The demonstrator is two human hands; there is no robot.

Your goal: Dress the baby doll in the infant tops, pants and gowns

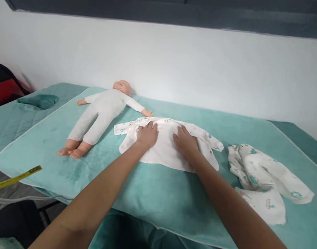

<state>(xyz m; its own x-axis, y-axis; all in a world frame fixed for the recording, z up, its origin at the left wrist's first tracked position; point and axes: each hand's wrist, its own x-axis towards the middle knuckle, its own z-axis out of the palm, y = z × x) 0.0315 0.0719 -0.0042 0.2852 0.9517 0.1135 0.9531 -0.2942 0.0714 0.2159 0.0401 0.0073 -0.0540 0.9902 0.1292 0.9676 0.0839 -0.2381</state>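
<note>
A white baby shirt (165, 147) with printed sleeves lies spread out on a green plush cover, its plain inner side facing up. My left hand (147, 135) rests on its left half, fingers stretched out and pointing away from me. On the right half lies my right hand (185, 140), also with extended fingers, near the sleeve. Neither hand grips the cloth. A baby doll (104, 107) in a white bodysuit lies on its back to the left, one hand close to the shirt's upper edge.
Crumpled printed baby pants (267, 183) lie at the right. The green cover (174, 200) spans the bed, against a white wall (158, 62). At the left are a yellow strip (17, 178), a cable (26, 199), a dark chair (17, 224) and a red and black object (5, 88).
</note>
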